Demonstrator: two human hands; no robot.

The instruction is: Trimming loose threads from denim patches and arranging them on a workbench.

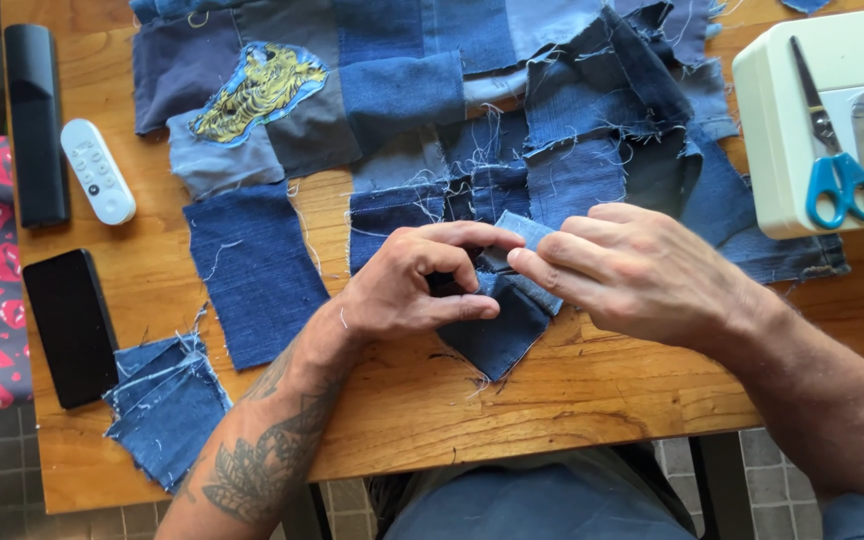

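My left hand (pixel 412 285) and my right hand (pixel 632 270) meet over a small dark blue denim patch (pixel 497 335) near the front of the wooden table (pixel 592 400). Both pinch its folded upper edge, fingertips almost touching. A lighter denim strip (pixel 532 232) lies folded under my right fingertips. The patch hangs off a large patchwork of sewn denim squares (pixel 512 120) spread across the table's middle, with a yellow and blue tiger emblem (pixel 260 92) at its upper left.
A loose denim square (pixel 252 270) and a small stack of denim squares (pixel 167 405) lie at left. A black phone (pixel 70 325), a white remote (pixel 97 170) and a black bar (pixel 35 120) sit far left. Blue-handled scissors (pixel 837 170) rest on a white sewing machine (pixel 802 140).
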